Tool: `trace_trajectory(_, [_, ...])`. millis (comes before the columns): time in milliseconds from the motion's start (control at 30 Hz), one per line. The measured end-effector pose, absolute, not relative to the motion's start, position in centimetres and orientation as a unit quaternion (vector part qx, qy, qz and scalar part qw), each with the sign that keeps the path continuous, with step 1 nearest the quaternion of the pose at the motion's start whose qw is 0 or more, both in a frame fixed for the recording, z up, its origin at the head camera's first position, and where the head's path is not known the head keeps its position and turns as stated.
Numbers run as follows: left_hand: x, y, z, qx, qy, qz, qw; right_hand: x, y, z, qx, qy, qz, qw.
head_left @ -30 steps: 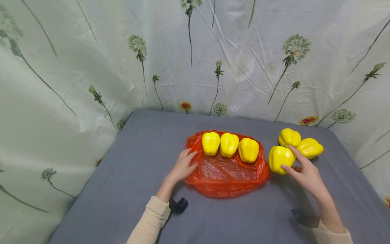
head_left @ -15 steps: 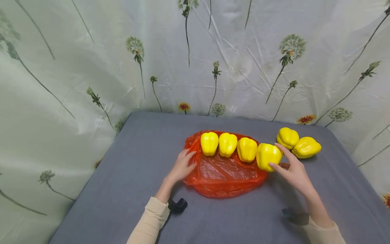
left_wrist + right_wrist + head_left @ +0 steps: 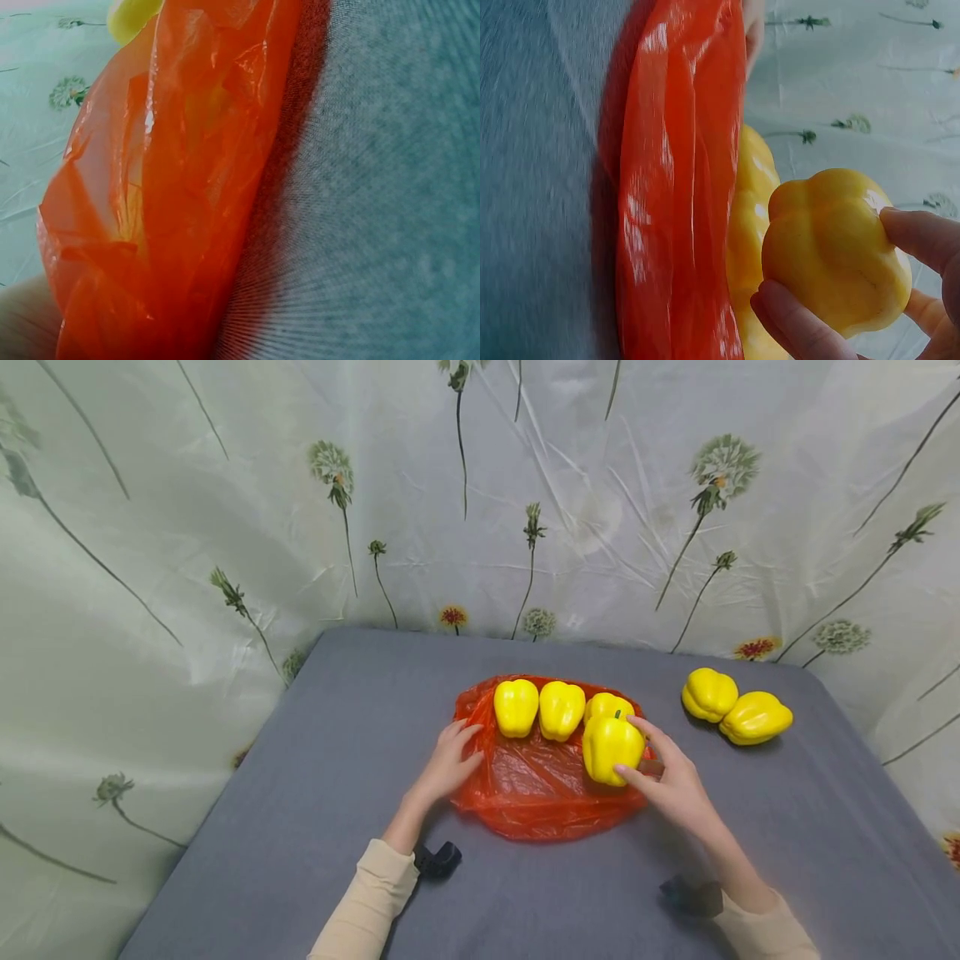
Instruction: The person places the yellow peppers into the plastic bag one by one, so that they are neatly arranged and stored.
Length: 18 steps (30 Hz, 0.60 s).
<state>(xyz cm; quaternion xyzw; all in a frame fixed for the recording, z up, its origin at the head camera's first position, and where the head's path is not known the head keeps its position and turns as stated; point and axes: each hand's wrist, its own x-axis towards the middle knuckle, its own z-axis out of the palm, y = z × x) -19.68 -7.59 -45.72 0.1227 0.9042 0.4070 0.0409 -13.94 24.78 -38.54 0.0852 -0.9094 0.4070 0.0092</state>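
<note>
My right hand (image 3: 675, 783) grips a yellow bell pepper (image 3: 612, 750), its green stem upward, over the right part of an opened red plastic bag (image 3: 536, 817). In the right wrist view, thumb and fingers press this pepper (image 3: 836, 251) from opposite sides, above the bag's wall (image 3: 679, 187). Along the bag's back side stand three more yellow peppers, the left one (image 3: 516, 708), the middle one (image 3: 562, 711) and a third (image 3: 606, 704) partly hidden behind the held one. My left hand (image 3: 447, 765) holds the bag's left rim; in the left wrist view the bag (image 3: 195, 172) covers most of that hand.
Two yellow bell peppers, one upright (image 3: 708, 694) and one on its side (image 3: 756, 718), lie together at the back right of the grey-covered table (image 3: 345, 718). A curtain printed with flowers (image 3: 420, 510) hangs behind and to the left. Dark camera mounts sit at both wrists.
My right hand has carried the yellow bell pepper leftward, from beside the other two loose peppers to over the red plastic bag. The left hand has stayed at the bag's left rim.
</note>
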Motion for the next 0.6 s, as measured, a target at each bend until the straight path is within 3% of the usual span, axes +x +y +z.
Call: trace_trajectory(600, [-19.9, -7.4, -45.5, 0.112, 0.876, 0.469, 0.025, -15.1, 19.3, -40.7, 0.134, -0.886, 0.441, -0.045])
